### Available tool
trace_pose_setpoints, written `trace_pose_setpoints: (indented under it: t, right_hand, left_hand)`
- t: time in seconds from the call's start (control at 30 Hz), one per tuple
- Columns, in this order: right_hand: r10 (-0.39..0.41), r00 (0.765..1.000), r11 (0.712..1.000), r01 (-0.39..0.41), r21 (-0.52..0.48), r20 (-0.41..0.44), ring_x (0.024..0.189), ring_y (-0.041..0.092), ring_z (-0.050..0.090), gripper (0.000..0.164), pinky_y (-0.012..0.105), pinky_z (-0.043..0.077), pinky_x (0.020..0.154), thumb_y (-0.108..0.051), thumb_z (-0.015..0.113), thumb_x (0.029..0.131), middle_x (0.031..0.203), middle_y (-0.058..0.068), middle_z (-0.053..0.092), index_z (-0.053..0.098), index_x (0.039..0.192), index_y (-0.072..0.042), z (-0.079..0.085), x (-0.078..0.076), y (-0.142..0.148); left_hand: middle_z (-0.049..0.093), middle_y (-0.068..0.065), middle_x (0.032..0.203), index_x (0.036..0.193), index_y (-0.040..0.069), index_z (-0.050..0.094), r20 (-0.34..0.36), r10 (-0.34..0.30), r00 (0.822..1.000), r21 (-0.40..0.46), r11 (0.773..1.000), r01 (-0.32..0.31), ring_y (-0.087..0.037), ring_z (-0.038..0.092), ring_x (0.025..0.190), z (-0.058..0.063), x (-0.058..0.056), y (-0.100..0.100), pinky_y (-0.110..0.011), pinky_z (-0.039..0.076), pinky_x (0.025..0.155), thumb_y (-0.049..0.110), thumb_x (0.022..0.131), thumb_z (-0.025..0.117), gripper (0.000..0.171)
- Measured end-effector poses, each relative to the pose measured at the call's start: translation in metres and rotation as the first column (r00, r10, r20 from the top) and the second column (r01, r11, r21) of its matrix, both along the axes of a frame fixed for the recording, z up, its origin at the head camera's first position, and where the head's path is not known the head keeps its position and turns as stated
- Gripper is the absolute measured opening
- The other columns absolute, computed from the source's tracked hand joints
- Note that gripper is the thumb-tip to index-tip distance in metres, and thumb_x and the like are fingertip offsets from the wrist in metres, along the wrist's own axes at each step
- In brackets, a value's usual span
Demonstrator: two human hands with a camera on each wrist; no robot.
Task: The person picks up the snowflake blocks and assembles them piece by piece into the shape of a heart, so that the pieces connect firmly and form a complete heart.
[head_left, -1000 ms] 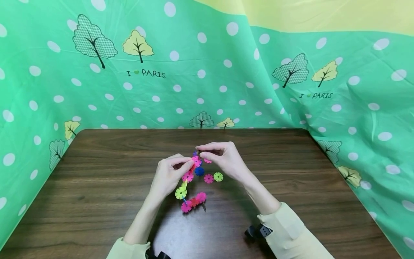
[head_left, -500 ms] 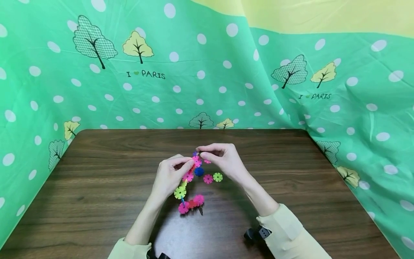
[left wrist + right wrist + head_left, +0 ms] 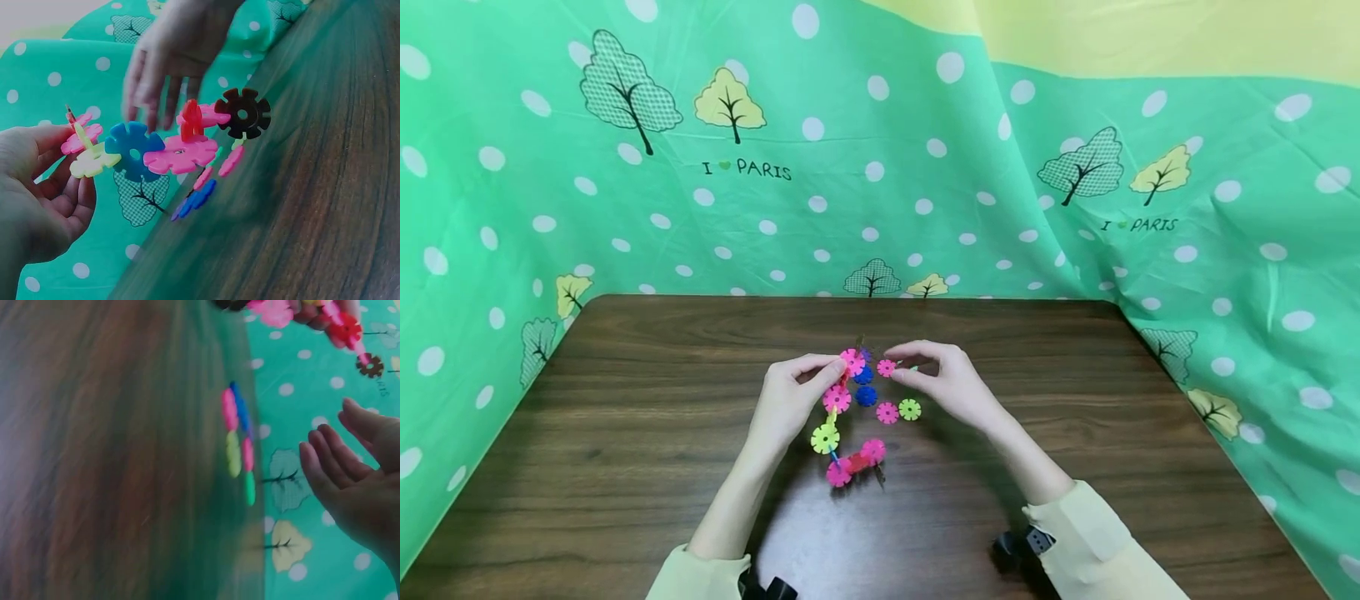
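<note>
My left hand pinches a chain of interlocking flower-shaped plastic discs between thumb and fingers, off the table. A pink disc tops the chain in the head view; a yellow-green disc hangs lower. In the left wrist view the chain shows a blue disc, a pink one and a dark brown one. My right hand is apart from the chain, thumb and fingers spread, over the loose discs. The right wrist view shows that hand holding nothing.
Loose discs lie on the wooden table: a blue disc, a pink disc, a green disc and others behind. A polka-dot green cloth hangs around the table. Each wrist wears a black device.
My right hand has left the chain's far end and moved right, its fingers parting. The left hand keeps its hold on the chain. The head view has shifted slightly.
</note>
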State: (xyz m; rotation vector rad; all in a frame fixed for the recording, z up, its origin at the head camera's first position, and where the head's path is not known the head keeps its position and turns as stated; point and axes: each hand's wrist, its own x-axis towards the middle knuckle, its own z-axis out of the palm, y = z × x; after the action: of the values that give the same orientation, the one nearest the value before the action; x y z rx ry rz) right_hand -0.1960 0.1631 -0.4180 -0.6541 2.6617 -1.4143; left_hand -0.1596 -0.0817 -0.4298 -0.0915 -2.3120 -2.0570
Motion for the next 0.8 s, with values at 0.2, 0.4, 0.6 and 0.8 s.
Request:
trace_pose_setpoints:
  t: [0.2, 0.4, 0.6, 0.8]
  right_hand:
    - [0.053, 0.998, 0.991, -0.055, 0.126, 0.014, 0.109, 0.027, 0.071, 0.034, 0.044, 0.059, 0.093, -0.016, 0.079, 0.091, 0.124, 0.01, 0.074, 0.073, 0.124, -0.012, -0.014, 0.002, 0.012]
    - [0.096, 0.995, 0.962, -0.102, 0.252, 0.038, 0.113, 0.028, 0.069, 0.035, 0.047, 0.057, 0.097, -0.018, 0.08, 0.09, 0.123, 0.008, 0.072, 0.073, 0.123, -0.012, -0.023, 0.002, 0.016]
    - [0.15, 0.988, 0.924, -0.126, 0.362, -0.039, 0.104, 0.027, 0.066, 0.032, 0.043, 0.056, 0.09, -0.022, 0.083, 0.087, 0.114, 0.009, 0.07, 0.075, 0.117, -0.012, -0.026, 0.004, 0.023]
    - [0.179, 0.98, 0.9, -0.126, 0.416, -0.09, 0.095, 0.019, 0.061, 0.028, 0.041, 0.053, 0.083, -0.029, 0.084, 0.086, 0.107, 0.005, 0.066, 0.077, 0.111, -0.017, -0.04, -0.005, 0.031]
  left_hand:
    - [0.08, -0.01, 0.105, 0.108, 0.01, 0.081, 0.02, 0.0, 1.0, 0.033, 0.999, -0.001, -0.007, 0.072, 0.094, 0.001, 0.0, -0.001, -0.022, 0.057, 0.086, 0.02, 0.095, 0.075, 0.017]
    - [0.08, -0.011, 0.105, 0.109, 0.008, 0.081, 0.029, 0.013, 0.999, 0.068, 0.998, -0.015, -0.005, 0.072, 0.093, 0.0, 0.001, -0.002, -0.021, 0.057, 0.088, 0.019, 0.094, 0.076, 0.019]
    - [0.08, -0.009, 0.104, 0.108, 0.009, 0.081, 0.036, 0.028, 0.999, 0.083, 0.996, -0.031, -0.007, 0.071, 0.093, 0.0, 0.0, -0.004, -0.022, 0.056, 0.088, 0.022, 0.093, 0.077, 0.02]
    - [0.08, -0.008, 0.105, 0.108, 0.008, 0.081, 0.047, 0.017, 0.999, 0.087, 0.996, -0.021, -0.007, 0.07, 0.095, 0.001, -0.001, -0.004, -0.022, 0.055, 0.088, 0.022, 0.094, 0.076, 0.021]
